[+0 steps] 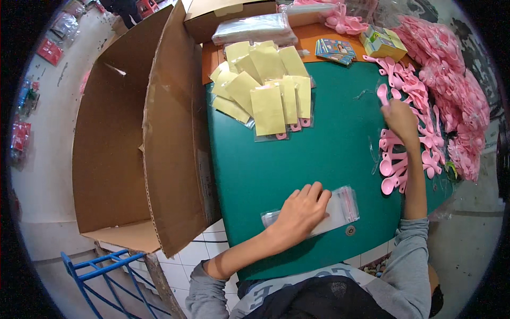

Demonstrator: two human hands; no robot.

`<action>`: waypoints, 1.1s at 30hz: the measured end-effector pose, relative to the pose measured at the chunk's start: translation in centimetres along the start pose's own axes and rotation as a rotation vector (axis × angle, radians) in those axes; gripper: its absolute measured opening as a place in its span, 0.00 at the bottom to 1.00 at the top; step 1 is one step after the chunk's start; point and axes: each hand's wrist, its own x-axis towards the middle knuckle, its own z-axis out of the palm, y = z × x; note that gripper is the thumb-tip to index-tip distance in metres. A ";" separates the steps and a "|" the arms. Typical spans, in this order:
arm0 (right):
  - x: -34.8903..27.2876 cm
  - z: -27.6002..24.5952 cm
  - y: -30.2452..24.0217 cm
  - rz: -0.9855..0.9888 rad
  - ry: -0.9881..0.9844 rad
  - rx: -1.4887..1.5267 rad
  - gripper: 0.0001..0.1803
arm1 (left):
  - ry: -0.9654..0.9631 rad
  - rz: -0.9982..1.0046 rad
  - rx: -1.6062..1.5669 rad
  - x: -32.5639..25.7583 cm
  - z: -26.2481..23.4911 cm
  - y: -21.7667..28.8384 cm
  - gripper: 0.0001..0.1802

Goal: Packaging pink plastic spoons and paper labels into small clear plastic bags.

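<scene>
My right hand (401, 121) is closed around the handle of a pink measuring spoon (382, 92) at the left edge of a spread of loose pink spoons (411, 85). More pink spoons (392, 169) lie just below that wrist. Near the front of the green table, my left hand (304, 210) rests on a stack of clear plastic bags (339, 208); its fingers are bent and slightly apart, and nothing shows between them. Farther back sits a pile of clear packets with pale yellow cards (268, 110), some with pink spoon handles showing at their lower ends.
A tall open cardboard box (178, 122) stands along the table's left side. At the back are stacked clear bags (255, 31), small printed cards (334, 50) and a yellow-green card bundle (383, 42). Bulk bags of pink spoons (451, 80) line the right. A blue metal frame (106, 271) stands lower left.
</scene>
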 end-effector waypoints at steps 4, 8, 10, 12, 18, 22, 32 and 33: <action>-3.9 -3.5 -1.3 -0.259 0.276 0.212 0.12 | 0.051 -0.034 -0.158 -0.3 0.3 -0.3 0.18; -9.8 -5.6 -4.3 -0.408 0.202 0.602 0.10 | 0.253 -0.078 -0.094 -0.5 0.2 -0.1 0.18; -12.5 -5.9 -4.7 -0.330 0.162 0.752 0.09 | 0.160 -0.103 -0.212 -0.1 0.9 -0.9 0.16; -14.2 -5.5 -4.5 -0.254 0.117 0.910 0.09 | 0.158 -0.083 -0.255 0.0 1.1 -1.3 0.15; -16.6 -3.0 -3.8 -0.113 0.191 1.092 0.07 | 0.183 -0.011 -0.314 0.0 0.2 -1.3 0.11; -16.7 -2.7 -4.2 -0.019 0.268 1.134 0.07 | 0.212 -0.093 -0.675 -0.2 0.0 -1.5 0.10; -16.3 -2.3 -5.8 -0.027 0.286 1.049 0.08 | 0.025 -0.377 -0.836 0.0 -1.8 -1.6 0.09; -16.3 -2.3 -5.9 -0.030 0.284 1.050 0.08 | 0.028 -0.379 -0.836 -0.1 -1.4 -1.8 0.09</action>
